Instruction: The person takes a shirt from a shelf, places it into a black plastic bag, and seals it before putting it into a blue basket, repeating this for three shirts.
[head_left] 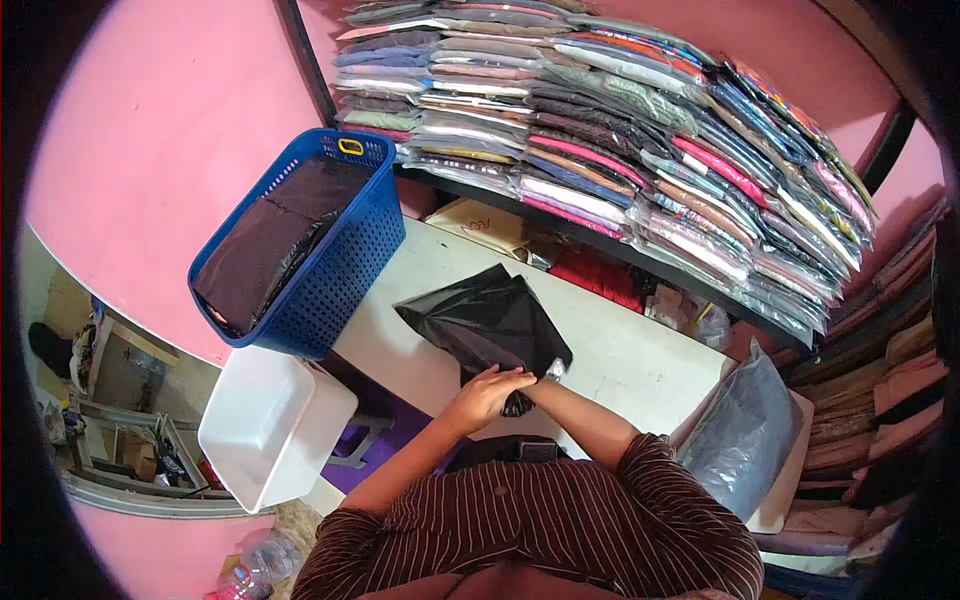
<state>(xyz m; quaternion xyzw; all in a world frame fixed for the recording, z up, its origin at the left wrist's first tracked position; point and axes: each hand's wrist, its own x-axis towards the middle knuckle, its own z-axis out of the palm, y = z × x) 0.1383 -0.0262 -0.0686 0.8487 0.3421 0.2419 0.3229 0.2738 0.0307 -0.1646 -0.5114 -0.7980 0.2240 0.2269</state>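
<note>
- At far left, a white bin, open toward the camera and close to the blue basket; best left clear of the elbow.
- In the basket, dark, plastic-wrapped bundles, stacked nearly to the rim.
- At center, a glossy black bag, spread over the white table, with a corner pointing away from the body and the near end bunched under the hands. For good handling, probably best to support the slippery film from below and ease the creases out without sharp tugs.
- Against the bag's near edge, the left hand, with fingers close together, laid across toward the right wrist. Cannot tell any pinch on the film. For control, better to press with flat fingers than to dig in with the nails.
- Right hand mostly hidden behind the left hand and the bag; cannot tell finger spread or grip. Worth holding the wrist low and loose, to avoid dragging the film.
- Beyond the table, a shelf of folded, plastic-wrapped clothes, piled in columns.
- At right, a large gray wrapped package beside the table; wise to swing the right elbow clear of it.
</note>
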